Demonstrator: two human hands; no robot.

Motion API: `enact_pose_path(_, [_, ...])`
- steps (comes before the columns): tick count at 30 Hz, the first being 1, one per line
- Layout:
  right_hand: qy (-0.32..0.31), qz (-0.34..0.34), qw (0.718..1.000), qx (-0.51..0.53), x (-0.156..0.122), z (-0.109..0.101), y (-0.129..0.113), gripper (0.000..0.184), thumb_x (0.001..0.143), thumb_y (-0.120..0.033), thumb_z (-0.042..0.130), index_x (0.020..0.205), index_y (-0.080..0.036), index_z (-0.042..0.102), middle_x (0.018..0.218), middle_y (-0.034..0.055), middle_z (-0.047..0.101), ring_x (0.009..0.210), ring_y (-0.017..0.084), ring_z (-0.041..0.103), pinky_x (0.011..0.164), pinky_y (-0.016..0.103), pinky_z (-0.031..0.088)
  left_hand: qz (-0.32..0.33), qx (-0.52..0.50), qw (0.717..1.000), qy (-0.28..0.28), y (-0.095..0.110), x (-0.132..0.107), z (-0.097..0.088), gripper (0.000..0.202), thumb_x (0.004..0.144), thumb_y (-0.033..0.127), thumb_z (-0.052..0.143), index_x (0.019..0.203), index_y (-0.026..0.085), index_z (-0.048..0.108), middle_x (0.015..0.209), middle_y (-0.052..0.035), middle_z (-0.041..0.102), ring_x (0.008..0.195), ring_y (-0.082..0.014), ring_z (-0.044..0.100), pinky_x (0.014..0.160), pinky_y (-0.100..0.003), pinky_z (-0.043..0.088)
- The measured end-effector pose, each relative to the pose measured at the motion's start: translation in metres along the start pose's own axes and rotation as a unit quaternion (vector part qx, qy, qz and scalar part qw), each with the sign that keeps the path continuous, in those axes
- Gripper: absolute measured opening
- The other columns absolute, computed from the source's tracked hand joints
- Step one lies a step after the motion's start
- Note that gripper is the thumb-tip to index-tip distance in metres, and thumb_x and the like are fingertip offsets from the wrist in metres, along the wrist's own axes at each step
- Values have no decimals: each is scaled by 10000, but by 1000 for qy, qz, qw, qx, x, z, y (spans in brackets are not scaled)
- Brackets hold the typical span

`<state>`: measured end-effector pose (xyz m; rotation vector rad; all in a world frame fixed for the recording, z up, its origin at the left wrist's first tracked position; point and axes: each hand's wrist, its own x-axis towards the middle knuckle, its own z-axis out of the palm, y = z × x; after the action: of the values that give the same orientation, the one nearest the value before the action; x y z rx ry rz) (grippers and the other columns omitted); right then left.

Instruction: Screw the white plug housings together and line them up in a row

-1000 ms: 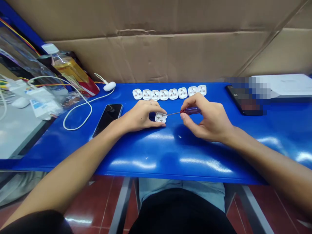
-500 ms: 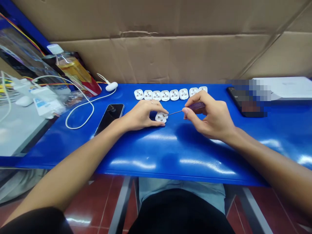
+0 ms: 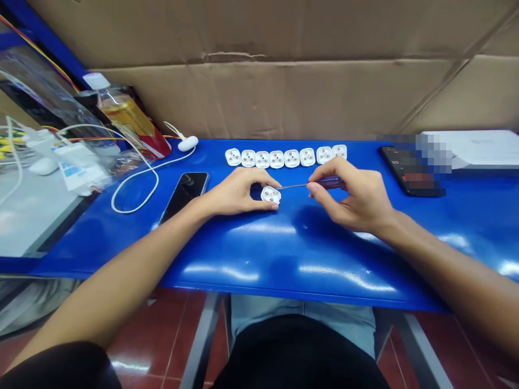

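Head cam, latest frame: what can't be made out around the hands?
Head view only:
Tip of the screwdriver: too small to tell its type.
White plug part: underside hidden, edges partly covered by the left hand.
Screwdriver handle: partly hidden by the right hand.
Phone at right: partly blurred by pixelation.
Row of plug parts: metal details too small.

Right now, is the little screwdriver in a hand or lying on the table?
In hand: the right hand pinches the screwdriver in its fingers, above the blue table.

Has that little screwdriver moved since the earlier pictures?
Yes, slightly: the screwdriver has shifted toward the person's right, judged against the row of white plug parts behind it.
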<state>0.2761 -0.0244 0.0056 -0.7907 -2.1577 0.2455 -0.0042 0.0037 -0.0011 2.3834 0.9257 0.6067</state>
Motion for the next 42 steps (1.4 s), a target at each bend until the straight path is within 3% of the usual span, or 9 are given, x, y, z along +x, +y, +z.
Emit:
enact_pose_path(10, [-46,8,999,-5,0,5,10,42,990,-248,631,1004,-250,592,870,21,769,731,199,765,657,315,625,-8,8,1000,-25,-1,0,-5,456,873,494,848,1237,224,799,1200,-56,805,1089,-248,740,948,-341,544])
enact_pose_path(15, [-35,18,999,5,-1,5,9,62,969,-261,663,994,-266,606,857,8,773,716,205,766,660,337,645,-6,2,1000,-19,-2,0,-4,480,855,493,859,1250,228,796,1213,-71,802,1085,-256,738,948,-362,551])
enact_pose_path(18, [-14,22,1000,15,0,2,7,71,954,-240,682,991,-263,626,855,7,772,702,206,764,678,354,662,-12,0,1000,0,-1,0,-4,502,848,511,859,1251,219,792,1221,-85,797,1058,-252,731,925,-364,557])
enact_pose_path(26, [50,-4,999,21,1,-3,-5,56,958,-223,693,992,-231,649,888,25,756,708,184,765,692,341,685,29,-47,996,70,2,2,-2,275,947,384,788,1157,212,829,1138,-88,821,1070,-233,750,1002,-364,559])
enact_pose_path(32, [60,-14,998,6,1,-4,-8,56,955,-217,696,986,-253,665,891,19,781,707,183,771,683,321,691,62,-87,989,102,3,2,-1,177,959,355,791,1035,207,850,1004,-87,834,951,-218,757,926,-364,576])
enact_pose_path(37, [48,-31,998,-9,1,-5,-7,42,968,-229,685,981,-240,647,844,16,768,682,183,766,632,311,664,73,-27,990,120,1,1,-1,207,979,402,760,976,212,841,952,-61,829,907,-208,736,895,-386,564])
enact_pose_path(42, [35,8,999,5,3,-5,-7,35,978,-250,672,963,-260,642,824,5,762,672,183,744,648,328,657,99,54,982,151,2,2,0,186,979,405,754,939,240,833,908,-45,823,862,-207,719,884,-408,539])
